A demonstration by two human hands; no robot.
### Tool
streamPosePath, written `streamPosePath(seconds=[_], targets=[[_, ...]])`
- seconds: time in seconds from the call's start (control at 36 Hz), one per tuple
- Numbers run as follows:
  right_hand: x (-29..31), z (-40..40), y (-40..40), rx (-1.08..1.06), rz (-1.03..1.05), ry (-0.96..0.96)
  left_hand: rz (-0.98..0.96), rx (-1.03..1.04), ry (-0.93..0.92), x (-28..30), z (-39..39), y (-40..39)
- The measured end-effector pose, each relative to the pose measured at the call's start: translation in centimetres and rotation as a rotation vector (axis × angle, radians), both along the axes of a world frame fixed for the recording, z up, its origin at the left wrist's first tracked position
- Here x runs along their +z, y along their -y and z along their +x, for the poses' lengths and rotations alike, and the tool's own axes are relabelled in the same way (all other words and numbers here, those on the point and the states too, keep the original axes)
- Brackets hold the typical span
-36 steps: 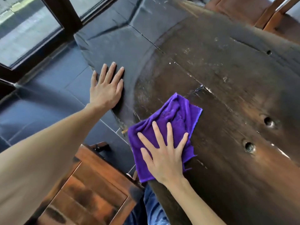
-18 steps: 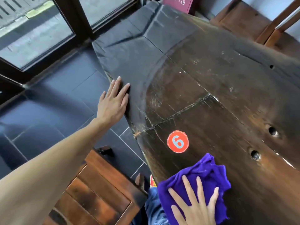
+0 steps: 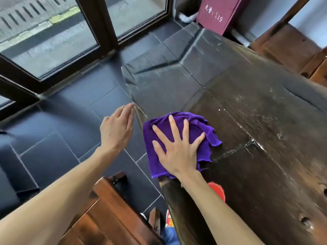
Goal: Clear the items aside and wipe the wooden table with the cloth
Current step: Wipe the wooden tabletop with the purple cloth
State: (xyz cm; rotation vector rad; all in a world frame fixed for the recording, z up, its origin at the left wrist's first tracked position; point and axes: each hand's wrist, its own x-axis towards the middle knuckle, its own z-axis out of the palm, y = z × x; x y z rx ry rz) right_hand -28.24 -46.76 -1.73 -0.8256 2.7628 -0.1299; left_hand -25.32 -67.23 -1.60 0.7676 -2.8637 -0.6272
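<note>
The dark wooden table (image 3: 256, 138) fills the right side of the head view, its left edge running down the middle. A purple cloth (image 3: 198, 124) lies crumpled at that edge. My right hand (image 3: 178, 147) presses flat on the cloth with fingers spread. My left hand (image 3: 117, 129) hovers just off the table's left edge, above the floor, fingers loosely together and holding nothing. A round red sticker (image 3: 218, 191) on the tabletop shows partly from under my right forearm.
A wooden chair (image 3: 106, 218) stands below the table edge at bottom left. Another wooden chair (image 3: 292, 43) is at the far right. A maroon box (image 3: 219, 13) stands beyond the table's far end. Dark floor tiles and a glass door lie to the left.
My right hand has pushed the cloth forward along the table edge, past the red sticker. My left hand has lifted off the table's edge and now hangs beside it.
</note>
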Motion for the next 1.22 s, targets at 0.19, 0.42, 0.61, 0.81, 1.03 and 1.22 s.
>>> streamPosePath(seconds=[0.19, 0.42, 0.61, 0.81, 1.03, 1.22], targets=[[-0.7, -7.9, 7.7, 0.046, -0.027, -0.029, 0.051, 0.189, -0.049, 0.2, -3.7, 2.9], [-1.1, -17.1, 16.2, 0.119, -0.044, -0.038, 0.126, 0.32, -0.049, -1.0, -5.8, 6.0], [-0.8, -21.6, 19.9, 0.162, -0.012, -0.029, 0.171, 0.368, -0.03, -1.2, -5.5, 6.9], [-0.6, -21.4, 19.5, 0.151, -0.016, -0.025, 0.15, 0.269, -0.039, -0.9, -4.4, 5.8], [-0.2, -15.9, 11.0, 0.108, -0.027, -0.023, 0.108, 0.228, -0.039, -0.3, -2.2, 3.4], [0.4, -8.8, -1.3, 0.05, 0.062, -0.022, 0.038, 0.115, -0.017, 0.7, -1.8, 1.3]])
